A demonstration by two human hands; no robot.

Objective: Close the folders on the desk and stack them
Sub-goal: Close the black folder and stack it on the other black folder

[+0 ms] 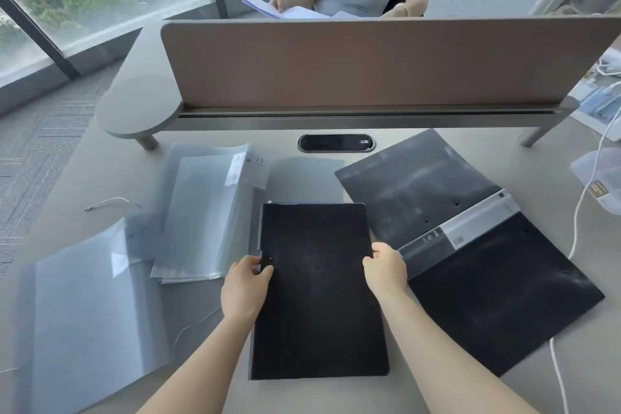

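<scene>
Folders lie across the grey desk point(336, 393), and the one in hand is the closed black folder point(319, 296) at the centre, lying flat straight in front of the person. The left hand point(243, 286) grips its left spine edge, thumb on top and fingers curled under the edge; the right hand point(386, 270) pinches the right edge, fingers closed on the cover. Both hands therefore sit clamped on the same folder.

This looks like the start of the stack (one closed, the rest waiting). To the right an open black folder point(470, 239) lies spread flat, its grey spine label facing up, its lower half touching the right wrist area. To the left a translucent display folder point(205, 212) sits fanned open, and a clear folder point(90, 312) lies nearer the desk's left edge.

The next move probably calls for releasing the centre folder, then folding the open black one shut along its spine and laying it squarely on top.
</scene>
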